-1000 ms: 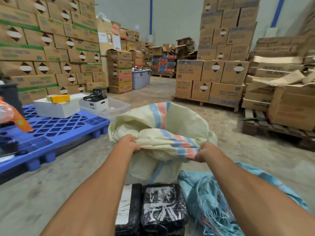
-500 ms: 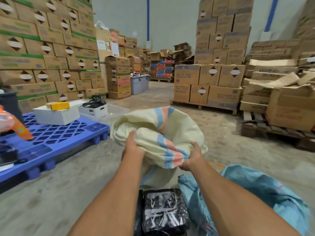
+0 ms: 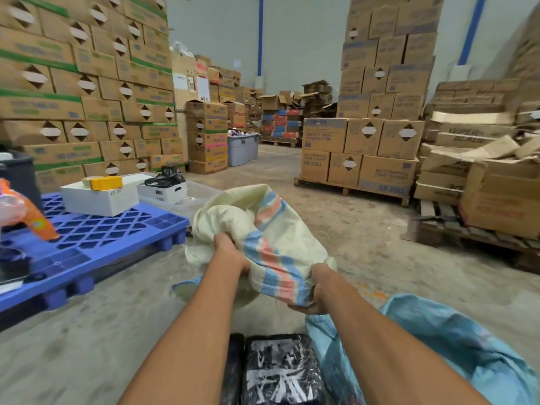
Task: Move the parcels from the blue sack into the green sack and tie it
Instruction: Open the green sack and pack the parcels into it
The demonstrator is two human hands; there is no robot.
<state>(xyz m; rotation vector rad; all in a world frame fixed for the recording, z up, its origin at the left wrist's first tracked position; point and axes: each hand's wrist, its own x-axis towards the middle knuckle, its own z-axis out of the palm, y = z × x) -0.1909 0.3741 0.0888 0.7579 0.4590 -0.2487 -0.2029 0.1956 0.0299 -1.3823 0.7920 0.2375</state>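
Two white boxes (image 3: 99, 197) sit on a blue pallet (image 3: 96, 238), well to the left of the grip. The left hand (image 3: 230, 252) has its fingers curled into a bunch of cloth on the pale sack (image 3: 233, 217), holding it tight. From that hold the sack billows up and away, crumpled, its blue and red stripes running down to the right. The right hand (image 3: 318, 287) clenches the gathered striped edge, lower than the left hand's hold and nearer the camera. Below the grip, between the forearms, black-wrapped parcels (image 3: 280, 372) lie on the concrete. Just right of them, beneath the right hand's hold, the blue sack (image 3: 455, 340) lies slumped and open. Far beyond the grip, to the right, stacked cartons (image 3: 362, 153) stand on a wooden pallet.
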